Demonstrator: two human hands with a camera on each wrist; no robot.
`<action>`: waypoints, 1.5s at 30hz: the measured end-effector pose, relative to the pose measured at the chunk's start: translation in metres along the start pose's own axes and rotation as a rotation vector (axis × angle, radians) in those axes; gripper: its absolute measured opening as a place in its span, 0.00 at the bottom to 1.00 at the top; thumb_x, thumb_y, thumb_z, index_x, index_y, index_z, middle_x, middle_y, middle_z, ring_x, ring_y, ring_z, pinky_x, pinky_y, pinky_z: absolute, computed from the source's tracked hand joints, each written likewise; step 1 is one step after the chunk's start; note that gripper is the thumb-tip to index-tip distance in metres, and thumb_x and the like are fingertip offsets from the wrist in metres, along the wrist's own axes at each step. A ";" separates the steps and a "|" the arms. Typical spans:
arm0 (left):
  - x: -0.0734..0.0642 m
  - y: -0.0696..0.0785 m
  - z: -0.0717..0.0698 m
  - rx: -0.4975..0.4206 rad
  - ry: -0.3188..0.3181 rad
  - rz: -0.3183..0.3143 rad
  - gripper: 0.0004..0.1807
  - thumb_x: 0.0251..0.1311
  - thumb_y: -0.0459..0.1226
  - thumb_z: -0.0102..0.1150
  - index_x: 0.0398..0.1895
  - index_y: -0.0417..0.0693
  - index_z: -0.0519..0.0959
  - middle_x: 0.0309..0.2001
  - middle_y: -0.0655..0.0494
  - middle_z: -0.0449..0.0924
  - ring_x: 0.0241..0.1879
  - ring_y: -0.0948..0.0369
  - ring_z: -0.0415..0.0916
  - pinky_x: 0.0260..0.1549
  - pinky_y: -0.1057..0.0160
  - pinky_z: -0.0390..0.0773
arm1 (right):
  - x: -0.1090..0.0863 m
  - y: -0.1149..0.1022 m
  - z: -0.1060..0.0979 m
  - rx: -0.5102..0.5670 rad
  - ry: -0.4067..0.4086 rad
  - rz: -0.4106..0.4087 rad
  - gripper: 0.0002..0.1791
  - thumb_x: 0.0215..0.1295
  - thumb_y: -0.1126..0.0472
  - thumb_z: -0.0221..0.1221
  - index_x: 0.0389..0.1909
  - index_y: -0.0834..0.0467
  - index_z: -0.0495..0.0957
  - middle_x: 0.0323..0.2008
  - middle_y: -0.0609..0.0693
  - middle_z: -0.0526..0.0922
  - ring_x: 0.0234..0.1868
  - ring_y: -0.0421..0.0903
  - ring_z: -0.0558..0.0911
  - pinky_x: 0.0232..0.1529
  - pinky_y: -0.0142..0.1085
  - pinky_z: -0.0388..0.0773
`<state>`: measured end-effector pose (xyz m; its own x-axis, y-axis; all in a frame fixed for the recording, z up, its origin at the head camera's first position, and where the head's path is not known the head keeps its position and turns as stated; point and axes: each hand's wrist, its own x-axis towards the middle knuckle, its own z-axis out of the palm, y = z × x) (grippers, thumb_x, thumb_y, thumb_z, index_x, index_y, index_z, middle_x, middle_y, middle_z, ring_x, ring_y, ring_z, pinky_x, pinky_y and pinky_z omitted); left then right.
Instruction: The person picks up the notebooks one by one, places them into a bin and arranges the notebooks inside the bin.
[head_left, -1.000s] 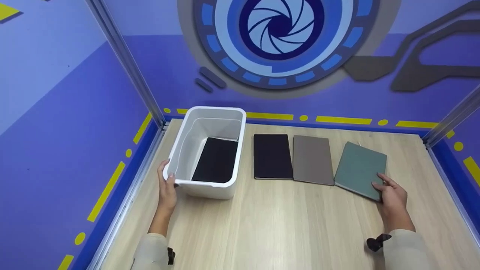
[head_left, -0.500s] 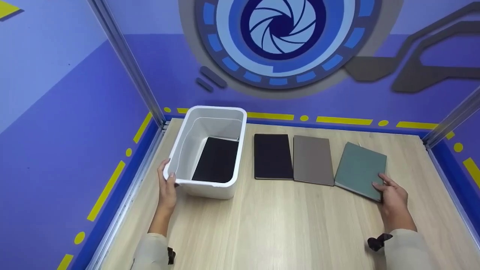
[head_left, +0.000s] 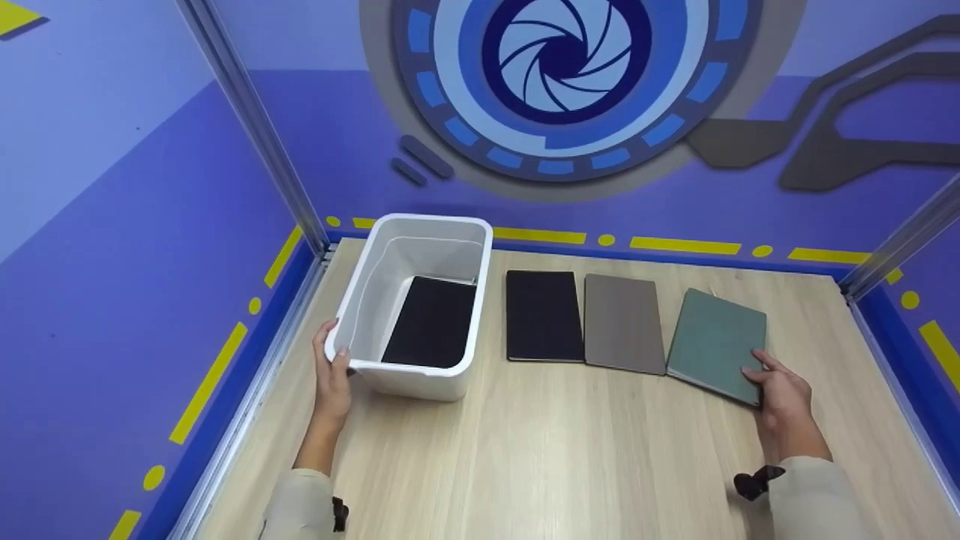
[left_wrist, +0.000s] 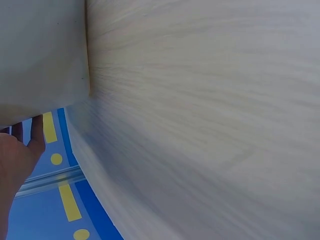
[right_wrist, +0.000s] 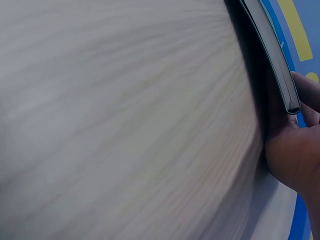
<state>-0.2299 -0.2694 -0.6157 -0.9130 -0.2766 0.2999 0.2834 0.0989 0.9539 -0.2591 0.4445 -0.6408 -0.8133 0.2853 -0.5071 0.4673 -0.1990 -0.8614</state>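
A white plastic bin [head_left: 431, 384] stands at the left of the table with a flat black notebook-like thing [head_left: 431, 322] on its floor. My left hand [head_left: 331, 379] grips the bin's rim at its near left corner; in the left wrist view, fingers [left_wrist: 36, 135] show against the bin's outer wall. On the right, my right hand [head_left: 784, 394] pinches the near right part of a green notebook [head_left: 716, 345]. The right wrist view shows the notebook's page edge [right_wrist: 272, 52] between the fingers, with a dark gap under it, so this side is raised. Its far left side may rest on the table; I cannot tell.
A black notebook [head_left: 544, 315] and a brown-grey notebook [head_left: 622, 322] lie side by side between the bin and the green notebook. The wooden table [head_left: 562, 450] is bounded by a blue back wall [head_left: 660, 202] and side walls with metal corner posts [head_left: 251, 120].
The head view shifts very slightly. Both hands keep their holds, and the bin and notebooks show no clear movement of their own.
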 end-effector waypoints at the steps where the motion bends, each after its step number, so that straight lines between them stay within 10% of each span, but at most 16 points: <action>1: 0.000 0.000 0.000 -0.004 0.000 -0.003 0.30 0.77 0.34 0.38 0.81 0.44 0.55 0.68 0.39 0.64 0.59 0.50 0.69 0.53 0.65 0.73 | -0.001 0.000 0.000 0.002 0.001 0.004 0.40 0.78 0.61 0.60 0.84 0.43 0.53 0.87 0.39 0.30 0.87 0.38 0.31 0.85 0.35 0.37; 10: 0.000 0.005 0.002 -0.011 -0.014 -0.048 0.31 0.77 0.35 0.39 0.81 0.47 0.55 0.69 0.38 0.64 0.57 0.62 0.71 0.52 0.66 0.75 | -0.008 -0.002 -0.005 0.026 -0.047 0.036 0.39 0.80 0.62 0.58 0.83 0.39 0.51 0.85 0.36 0.26 0.86 0.37 0.28 0.85 0.35 0.37; 19: 0.004 0.006 0.001 0.011 -0.012 -0.049 0.31 0.78 0.34 0.39 0.83 0.49 0.56 0.73 0.40 0.63 0.64 0.49 0.68 0.59 0.63 0.72 | -0.016 -0.008 -0.005 0.141 -0.058 0.075 0.40 0.79 0.63 0.59 0.82 0.34 0.53 0.84 0.30 0.26 0.85 0.33 0.28 0.84 0.33 0.35; 45: 0.003 0.019 -0.013 0.086 -0.092 -0.177 0.30 0.81 0.35 0.43 0.83 0.55 0.57 0.71 0.41 0.64 0.57 0.55 0.71 0.46 0.62 0.81 | -0.041 -0.034 0.020 0.195 -0.139 0.032 0.41 0.79 0.63 0.58 0.83 0.34 0.53 0.85 0.27 0.28 0.87 0.37 0.33 0.85 0.36 0.40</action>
<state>-0.2230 -0.2804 -0.5963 -0.9704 -0.2086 0.1221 0.0941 0.1392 0.9858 -0.2487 0.4207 -0.5901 -0.8455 0.1468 -0.5134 0.4286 -0.3867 -0.8165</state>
